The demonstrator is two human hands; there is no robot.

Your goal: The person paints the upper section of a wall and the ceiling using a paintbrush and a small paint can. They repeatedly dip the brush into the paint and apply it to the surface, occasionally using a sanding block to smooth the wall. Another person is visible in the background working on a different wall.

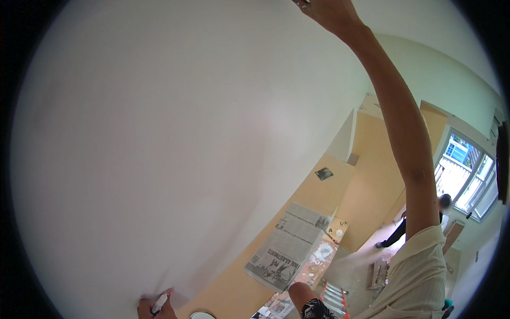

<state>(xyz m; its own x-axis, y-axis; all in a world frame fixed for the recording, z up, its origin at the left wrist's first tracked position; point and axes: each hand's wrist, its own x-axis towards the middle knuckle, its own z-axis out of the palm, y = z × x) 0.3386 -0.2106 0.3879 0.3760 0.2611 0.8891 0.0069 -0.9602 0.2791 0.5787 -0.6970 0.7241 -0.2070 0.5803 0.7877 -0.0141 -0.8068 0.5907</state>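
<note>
My left hand (161, 309), cut off by the bottom edge, grips a small white-smeared object (160, 303) close to a smooth pale wall (159, 159). What the object is cannot be told. My right arm reaches up across the right side. At the top edge, my right hand (318, 6) is mostly cut off, with white smears on it; its fingers and anything in them are hidden. Below the wall, a newspaper (287, 247) lies on a wooden surface (235, 275).
A bare knee (299, 291) is beside the newspaper. White material (323, 252) covers part of a board near a small tool (332, 239). A round-rimmed item (202, 315), a ladder (334, 299) and wooden partitions (374, 167) stand about. Another person (398, 233) is near a window (458, 159).
</note>
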